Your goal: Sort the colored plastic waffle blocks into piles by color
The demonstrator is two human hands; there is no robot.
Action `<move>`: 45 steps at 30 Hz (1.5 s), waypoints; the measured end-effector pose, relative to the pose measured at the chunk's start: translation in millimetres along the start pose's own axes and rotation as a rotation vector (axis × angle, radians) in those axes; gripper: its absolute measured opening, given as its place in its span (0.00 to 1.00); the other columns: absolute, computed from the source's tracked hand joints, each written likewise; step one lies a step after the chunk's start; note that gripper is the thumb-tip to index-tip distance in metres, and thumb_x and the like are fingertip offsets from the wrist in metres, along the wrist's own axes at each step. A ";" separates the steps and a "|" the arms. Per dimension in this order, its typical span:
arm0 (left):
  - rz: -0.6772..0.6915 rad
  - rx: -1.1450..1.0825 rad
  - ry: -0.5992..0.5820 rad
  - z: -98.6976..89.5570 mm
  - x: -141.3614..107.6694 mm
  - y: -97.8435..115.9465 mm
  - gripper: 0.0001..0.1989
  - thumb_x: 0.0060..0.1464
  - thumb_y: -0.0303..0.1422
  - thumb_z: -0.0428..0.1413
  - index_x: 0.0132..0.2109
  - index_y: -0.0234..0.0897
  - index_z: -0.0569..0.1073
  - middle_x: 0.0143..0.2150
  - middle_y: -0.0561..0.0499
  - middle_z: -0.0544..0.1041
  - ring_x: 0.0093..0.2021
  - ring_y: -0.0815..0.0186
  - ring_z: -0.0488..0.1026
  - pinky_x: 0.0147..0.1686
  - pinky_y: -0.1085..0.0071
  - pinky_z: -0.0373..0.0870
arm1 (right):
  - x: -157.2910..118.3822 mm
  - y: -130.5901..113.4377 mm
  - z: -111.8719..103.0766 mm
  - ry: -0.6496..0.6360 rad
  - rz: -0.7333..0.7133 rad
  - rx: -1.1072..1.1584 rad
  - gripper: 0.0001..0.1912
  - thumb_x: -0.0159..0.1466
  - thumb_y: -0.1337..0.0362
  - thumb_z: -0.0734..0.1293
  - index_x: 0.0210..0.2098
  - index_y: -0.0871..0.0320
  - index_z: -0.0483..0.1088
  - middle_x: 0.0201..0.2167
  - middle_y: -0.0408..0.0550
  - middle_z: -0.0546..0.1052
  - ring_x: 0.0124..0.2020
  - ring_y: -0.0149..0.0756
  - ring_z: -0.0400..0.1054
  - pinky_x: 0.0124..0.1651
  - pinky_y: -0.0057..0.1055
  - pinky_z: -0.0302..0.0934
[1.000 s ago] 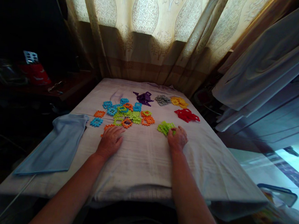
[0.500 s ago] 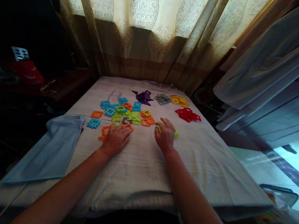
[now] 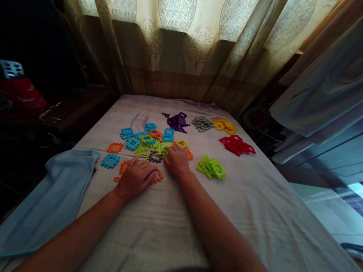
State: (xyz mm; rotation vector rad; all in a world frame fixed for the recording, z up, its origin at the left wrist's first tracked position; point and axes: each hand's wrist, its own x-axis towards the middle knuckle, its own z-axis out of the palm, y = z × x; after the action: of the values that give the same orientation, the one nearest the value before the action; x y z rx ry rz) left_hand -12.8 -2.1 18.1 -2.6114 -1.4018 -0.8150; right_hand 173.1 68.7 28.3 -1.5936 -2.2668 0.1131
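My left hand (image 3: pixel 136 177) rests on the cloth with its fingers loosely spread over orange interlocking plastic tiles (image 3: pixel 159 176), partly covering them. At the near right side of the mixed heap, my right hand (image 3: pixel 177 161) has its fingers and thumb closed at the edge of a light green interlocking tile (image 3: pixel 165 148). An orange tile (image 3: pixel 190 154) shows just past its knuckles. A dark purple tile (image 3: pixel 156 156) lies between the two hands. Blue tiles (image 3: pixel 132 143) and more green tiles sit behind them. To the right lies a separate light green pile (image 3: pixel 212 167).
Single-coloured piles stand farther back: purple (image 3: pixel 178 121), grey (image 3: pixel 202 124), yellow (image 3: pixel 224 126) and red (image 3: pixel 237 145). A blue cloth (image 3: pixel 58 197) covers the table's left edge. Curtains (image 3: pixel 175 63) hang behind the table, and draped fabric (image 3: pixel 328 85) hangs at the right.
My right hand has moved left from the light green pile, uncovering it, to the mixed heap. My left hand stays over the orange tiles. The view has shifted slightly.
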 end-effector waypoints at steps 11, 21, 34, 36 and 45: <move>-0.041 -0.106 0.084 7.2 -4.4 -13.9 0.13 0.65 0.37 0.48 0.44 0.42 0.78 0.41 0.49 0.82 0.43 0.61 0.77 0.57 0.54 0.67 | 5.8 10.0 10.4 0.029 0.016 0.047 0.13 0.68 0.62 0.63 0.49 0.53 0.74 0.47 0.52 0.78 0.51 0.45 0.66 0.54 0.40 0.57; -0.032 -0.108 0.115 4.6 -2.1 -13.1 0.13 0.65 0.37 0.48 0.43 0.41 0.77 0.40 0.48 0.82 0.42 0.61 0.77 0.54 0.57 0.70 | 0.8 7.9 3.6 0.106 -0.019 0.100 0.15 0.68 0.62 0.62 0.52 0.55 0.73 0.49 0.53 0.77 0.51 0.44 0.66 0.56 0.39 0.56; 0.032 -0.108 0.162 7.2 -2.2 -15.1 0.12 0.64 0.35 0.50 0.42 0.38 0.78 0.38 0.48 0.82 0.41 0.61 0.77 0.50 0.59 0.71 | -89.0 106.2 -37.6 0.405 0.252 -0.123 0.15 0.65 0.57 0.65 0.46 0.57 0.75 0.47 0.55 0.76 0.50 0.46 0.66 0.55 0.43 0.54; 0.039 -0.107 0.171 6.6 -1.7 -14.6 0.12 0.64 0.35 0.50 0.42 0.38 0.78 0.38 0.47 0.82 0.40 0.61 0.77 0.49 0.59 0.71 | -93.0 108.5 -33.9 0.364 0.310 -0.160 0.24 0.61 0.51 0.68 0.53 0.56 0.73 0.55 0.59 0.72 0.57 0.52 0.62 0.57 0.48 0.52; 0.017 -0.130 0.155 6.4 -2.6 -14.9 0.11 0.63 0.35 0.51 0.42 0.39 0.78 0.38 0.48 0.82 0.40 0.61 0.77 0.49 0.59 0.71 | -56.4 122.3 -18.5 0.193 0.387 -0.122 0.27 0.63 0.51 0.66 0.59 0.53 0.68 0.63 0.60 0.66 0.62 0.52 0.60 0.59 0.48 0.55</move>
State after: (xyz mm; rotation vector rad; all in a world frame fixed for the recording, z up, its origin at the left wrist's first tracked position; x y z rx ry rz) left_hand -23.0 6.6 8.7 -2.5818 -1.3268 -1.1150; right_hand 305.2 58.0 -1.8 -1.9978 -1.8314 -0.0783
